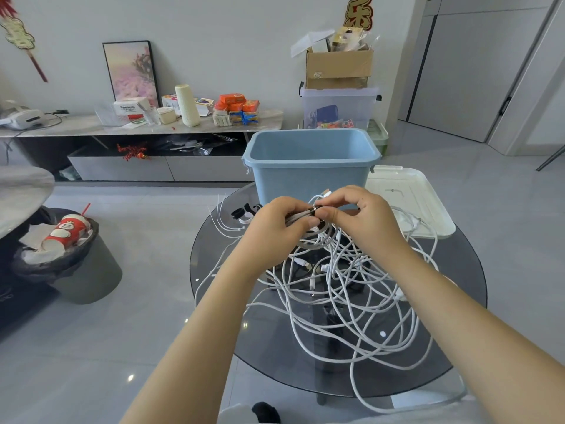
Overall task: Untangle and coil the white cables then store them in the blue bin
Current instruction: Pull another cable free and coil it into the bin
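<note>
One waste bin [76, 255] stands on open floor, left. Left hand [276, 231] grips one coiled cable bundle [301, 217]; right hand [363, 215] pinches its wrap. Tangled white cables [351, 301] spill past the round glass table's [458, 347] near edge. One blue bin [312, 175] far; one white lid [409, 197] right.

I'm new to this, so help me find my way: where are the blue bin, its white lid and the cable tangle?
blue bin [308, 179]: head view, front wall.
white lid [409, 194]: head view, flat top.
cable tangle [345, 298]: head view, middle loops.
</note>
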A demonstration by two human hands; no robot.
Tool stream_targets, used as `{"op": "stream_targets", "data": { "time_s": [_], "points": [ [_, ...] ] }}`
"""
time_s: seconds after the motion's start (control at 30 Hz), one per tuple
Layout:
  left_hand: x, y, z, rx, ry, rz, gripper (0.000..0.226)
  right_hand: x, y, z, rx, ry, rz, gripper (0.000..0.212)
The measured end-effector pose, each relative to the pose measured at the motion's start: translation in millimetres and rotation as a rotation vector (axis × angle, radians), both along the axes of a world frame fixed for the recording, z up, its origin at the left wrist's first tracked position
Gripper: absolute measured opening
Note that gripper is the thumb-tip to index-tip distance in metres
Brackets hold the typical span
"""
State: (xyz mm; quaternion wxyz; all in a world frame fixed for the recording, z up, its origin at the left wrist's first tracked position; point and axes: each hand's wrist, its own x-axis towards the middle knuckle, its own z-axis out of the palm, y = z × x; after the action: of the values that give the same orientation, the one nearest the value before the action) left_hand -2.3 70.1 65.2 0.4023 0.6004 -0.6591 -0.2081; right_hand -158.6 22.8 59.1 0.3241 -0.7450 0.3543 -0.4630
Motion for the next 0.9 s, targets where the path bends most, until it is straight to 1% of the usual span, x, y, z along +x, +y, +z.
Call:
{"op": "stream_targets", "data": {
  "time_s": [0.07, 0.17, 0.2, 0.27, 0.33, 0.43, 0.47, 0.5, 0.53, 0.57, 0.6, 0.63, 0.7, 0.8, 0.9],
  "points": [
    [1, -1, -1, -0.022, 0.026, 0.056, 0.003, -1, -4, -2, 0.011, 0.039, 0.04, 0.013],
    [3, -2, -2, -0.012, 0.072, 0.095, 0.005, -2, -9, -7, 0.003, 0.237, 0.077, 0.029],
    [3, -2, -2, -0.005, 0.119, 0.088, 0.008, -2, -9, -9, 0.012, 0.271, 0.081, 0.031],
    [4, -1, -1, 0.035, 0.223, 0.062, 0.014, 0, -9, -12, 0.033, 0.257, 0.055, 0.026],
    [2, -1, -3, 0.099, 0.387, 0.024, 0.02, 1, -8, -12, 0.05, 0.203, 0.03, 0.02],
    [1, -4, -4, 0.205, 0.752, -0.048, 0.028, 1, -8, -13, 0.078, 0.14, 0.037, 0.014],
    [2, -5, -5, 0.219, 0.786, -0.04, 0.03, 1, -8, -13, 0.087, 0.116, 0.042, 0.013],
    [2, -6, -6, 0.227, 0.752, -0.022, 0.032, 1, -7, -14, 0.09, 0.093, 0.043, 0.015],
    [2, -6, -7, 0.225, 0.662, 0.005, 0.033, 2, -6, -14, 0.092, 0.073, 0.037, 0.016],
    [0, -6, -9, 0.219, 0.589, 0.03, 0.031, 3, -6, -15, 0.095, 0.062, 0.023, 0.017],
    [-1, -7, -10, 0.195, 0.553, 0.057, 0.024, 5, -6, -15, 0.108, 0.057, 0.01, 0.018],
    [-3, -7, -11, 0.169, 0.565, 0.083, 0.017, 6, -6, -16, 0.134, 0.056, 0.0, 0.024],
    [-2, -10, -12, 0.123, 0.595, 0.123, 0.019, 8, -6, -16, 0.194, 0.059, -0.008, 0.034],
    [0, -12, -12, 0.086, 0.601, 0.137, 0.022, 8, -7, -11, 0.205, 0.062, -0.039, 0.023],
    [-2, -17, -10, 0.051, 0.611, 0.141, 0.018, 7, -13, -1, 0.22, 0.033, -0.059, 0.018]
  ]
}}
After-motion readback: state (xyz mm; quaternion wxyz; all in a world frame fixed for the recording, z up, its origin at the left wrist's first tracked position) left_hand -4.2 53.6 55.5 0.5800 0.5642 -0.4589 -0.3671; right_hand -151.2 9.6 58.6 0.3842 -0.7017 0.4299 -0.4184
